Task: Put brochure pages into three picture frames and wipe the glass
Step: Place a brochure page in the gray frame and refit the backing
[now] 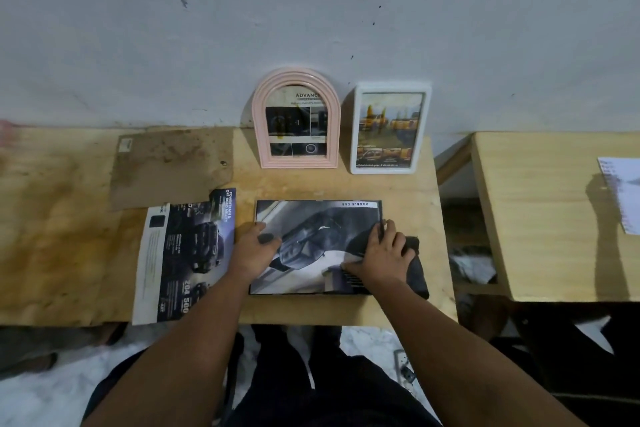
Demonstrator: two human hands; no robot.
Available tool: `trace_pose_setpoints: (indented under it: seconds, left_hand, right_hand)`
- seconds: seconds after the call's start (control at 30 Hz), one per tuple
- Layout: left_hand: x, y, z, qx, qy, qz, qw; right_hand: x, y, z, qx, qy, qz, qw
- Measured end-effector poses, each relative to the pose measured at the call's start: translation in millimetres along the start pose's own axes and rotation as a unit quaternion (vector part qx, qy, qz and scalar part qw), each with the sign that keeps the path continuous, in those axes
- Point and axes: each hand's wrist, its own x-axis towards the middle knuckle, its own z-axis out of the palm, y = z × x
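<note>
A black rectangular frame (311, 218) lies flat near the table's front edge with a dark car page under its glass. My left hand (254, 248) rests on the frame's left edge, thumb on the glass. My right hand (381, 258) presses a dark cloth (415, 270) onto the right part of the glass, fingers curled over it. A pink arched frame (296, 120) and a white rectangular frame (389, 128) stand against the wall, each with a page inside. The rest of the brochure (183, 256) lies open to the left.
A brown cardboard sheet (173, 166) lies behind the brochure on the stained wooden table (52, 218). A second wooden table (554, 211) stands to the right across a gap, with a spiral notebook (621, 194) on it. My legs show below the table edge.
</note>
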Motion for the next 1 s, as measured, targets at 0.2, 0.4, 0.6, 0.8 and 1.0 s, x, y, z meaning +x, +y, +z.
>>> trace_pose_setpoints:
  seconds: [0.2,0.4,0.6,0.8,1.0]
  left_hand:
    - [-1.6,-0.8,1.2,0.015,-0.005,0.005,1.000]
    - [-9.3,0.3,-2.7,0.019,0.006,0.024,1.000]
    - [-20.9,-0.3,-12.6,-0.133,0.033,0.023,0.990]
    - [-29.3,1.7,-46.3,-0.281,0.095,-0.002,0.955]
    - [-31.2,-39.9,-117.4,-0.361,0.195,-0.060,0.910]
  right_hand:
    - [-14.0,2.9,1.0,0.062,0.057,-0.012,0.996]
    - [-30.8,7.6,-23.4,0.545,0.025,-0.008,0.838]
    - [-30.3,19.0,-56.8,0.678,-0.058,0.038,0.731]
    - [-18.9,-8.5,-84.4,0.662,-0.103,0.035,0.742]
    - [-12.5,-81.8,-96.7,0.540,-0.180,-0.037,0.822]
